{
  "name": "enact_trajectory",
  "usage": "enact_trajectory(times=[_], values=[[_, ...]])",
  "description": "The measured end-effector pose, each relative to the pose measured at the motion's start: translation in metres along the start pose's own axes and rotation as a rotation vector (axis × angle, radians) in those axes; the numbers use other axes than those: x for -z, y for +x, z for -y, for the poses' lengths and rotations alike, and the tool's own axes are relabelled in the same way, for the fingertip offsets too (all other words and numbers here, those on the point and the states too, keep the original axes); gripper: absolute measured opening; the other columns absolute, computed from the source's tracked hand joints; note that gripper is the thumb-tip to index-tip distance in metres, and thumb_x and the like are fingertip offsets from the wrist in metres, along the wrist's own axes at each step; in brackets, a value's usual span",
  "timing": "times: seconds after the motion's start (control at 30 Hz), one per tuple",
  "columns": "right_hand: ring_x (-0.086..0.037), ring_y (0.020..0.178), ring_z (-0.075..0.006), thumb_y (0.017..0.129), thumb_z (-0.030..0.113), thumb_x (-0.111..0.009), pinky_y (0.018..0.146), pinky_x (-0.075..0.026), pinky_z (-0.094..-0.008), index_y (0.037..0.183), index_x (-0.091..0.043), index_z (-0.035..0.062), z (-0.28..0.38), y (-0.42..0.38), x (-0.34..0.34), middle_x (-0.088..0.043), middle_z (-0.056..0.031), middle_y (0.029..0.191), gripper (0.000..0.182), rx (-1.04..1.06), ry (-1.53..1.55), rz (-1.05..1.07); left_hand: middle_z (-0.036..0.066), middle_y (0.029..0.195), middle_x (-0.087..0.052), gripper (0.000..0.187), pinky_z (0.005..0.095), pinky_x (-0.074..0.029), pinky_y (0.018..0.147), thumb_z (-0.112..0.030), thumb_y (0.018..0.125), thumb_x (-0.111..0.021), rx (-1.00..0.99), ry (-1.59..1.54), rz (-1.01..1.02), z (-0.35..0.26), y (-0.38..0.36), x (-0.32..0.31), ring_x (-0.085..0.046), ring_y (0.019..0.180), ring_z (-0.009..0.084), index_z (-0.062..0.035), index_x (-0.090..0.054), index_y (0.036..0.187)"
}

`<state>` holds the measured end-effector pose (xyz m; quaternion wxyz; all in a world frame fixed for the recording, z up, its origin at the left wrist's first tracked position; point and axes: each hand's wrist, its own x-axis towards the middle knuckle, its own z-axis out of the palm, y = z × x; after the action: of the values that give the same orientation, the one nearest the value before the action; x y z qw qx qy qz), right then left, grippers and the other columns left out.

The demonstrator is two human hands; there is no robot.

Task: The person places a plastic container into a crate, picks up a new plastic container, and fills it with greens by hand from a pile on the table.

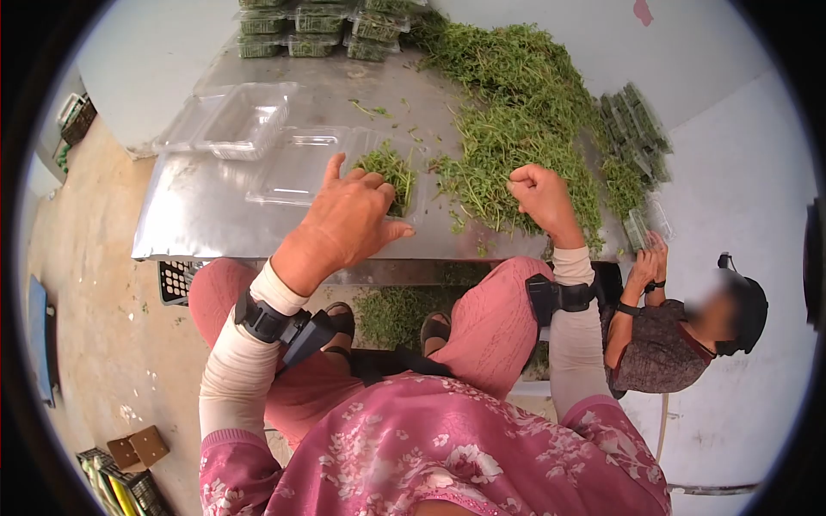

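My left hand (pixel 348 215) lies over a clear plastic container that holds some green herbs (pixel 389 175), its thumb and fingers spread apart. The container's open clear lid (pixel 292 172) lies flat to the left of those herbs. My right hand (pixel 544 199) is at the near right edge of a large heap of green herbs (pixel 516 112), its thumb and fingertips pressed together. Whatever is between those fingertips is too small to make out. A few loose sprigs (pixel 370 109) are scattered on the metal table (pixel 185 202).
Empty clear containers (pixel 245 120) sit at the table's left. Filled packs (pixel 314 30) are stacked at the back, and more (pixel 635 129) stand at the right. A co-worker (pixel 667 340) at the right holds a pack. A black crate (pixel 175 282) is below the table's left corner.
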<state>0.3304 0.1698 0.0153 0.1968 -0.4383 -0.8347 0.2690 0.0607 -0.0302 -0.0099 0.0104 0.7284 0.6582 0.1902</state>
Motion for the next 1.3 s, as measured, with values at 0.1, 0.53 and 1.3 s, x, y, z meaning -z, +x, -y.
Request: enact_trajectory(times=[0.1,0.53,1.3], values=[[-0.063,0.061,-0.0153,0.083,0.013,-0.071,0.061,-0.051,-0.0317,0.088,-0.069,-0.0023,0.012,0.002,0.004,-0.068,-0.0093,0.072,0.016,0.025,-0.078,-0.043,0.011,0.109,-0.067,0.044,0.0545,-0.025,0.117,-0.042,0.085,-0.072,-0.024,0.0,-0.042,0.0,-0.001,-0.002,-0.06,0.114,0.0299,-0.0036,-0.067,0.106],[-0.066,0.067,-0.0363,0.077,0.011,-0.069,0.065,-0.052,-0.0424,0.073,-0.065,-0.0005,0.01,-0.003,-0.043,-0.065,-0.0199,0.071,0.012,0.21,-0.381,0.029,0.009,0.107,-0.066,0.043,0.0562,-0.026,0.116,-0.038,0.082,-0.075,-0.074,0.003,-0.043,-0.001,0.0,0.005,-0.059,0.113,0.028,-0.0051,-0.065,0.108],[-0.062,0.058,-0.0084,0.092,0.008,-0.061,0.052,-0.045,-0.0231,0.09,-0.062,-0.0028,0.031,-0.001,-0.018,-0.065,-0.0034,0.072,0.011,-0.025,0.231,-0.025,0.008,0.104,-0.066,0.036,0.0562,-0.025,0.117,-0.033,0.084,-0.074,-0.094,-0.044,-0.137,0.005,0.002,0.005,-0.058,0.112,0.0268,-0.005,-0.066,0.104]])
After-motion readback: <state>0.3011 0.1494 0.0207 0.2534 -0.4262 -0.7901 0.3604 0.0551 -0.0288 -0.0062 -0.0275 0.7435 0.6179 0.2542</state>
